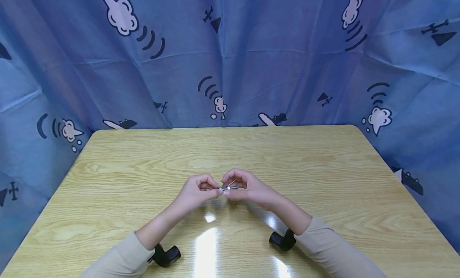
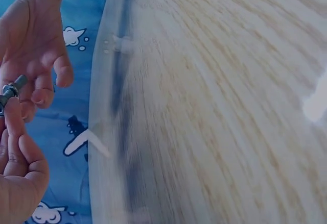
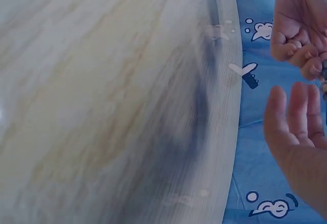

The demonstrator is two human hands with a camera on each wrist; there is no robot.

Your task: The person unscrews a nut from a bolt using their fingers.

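A small metal bolt (image 1: 234, 187) with a nut (image 1: 229, 188) on its shank is held up between both hands, above the table. My left hand (image 1: 198, 190) pinches the bolt's left end between thumb and forefinger. From the other side my right hand (image 1: 248, 188) has its thumb and forefinger curled at the bolt, close beside the nut. In the left wrist view the threaded shank of the bolt (image 2: 20, 81) sticks out past the nut (image 2: 9, 89). The right wrist view catches only a sliver of the metal at its edge, with the right hand's other fingers (image 3: 298, 109) loosely bent.
A wood-grain table (image 1: 143, 158) spreads below both hands, with bright reflections near its front. Blue patterned curtain (image 1: 251, 70) hangs behind it and along both sides. Black wrist cameras (image 1: 166, 257) sit below the forearms, by the beige sleeves (image 1: 123, 256).
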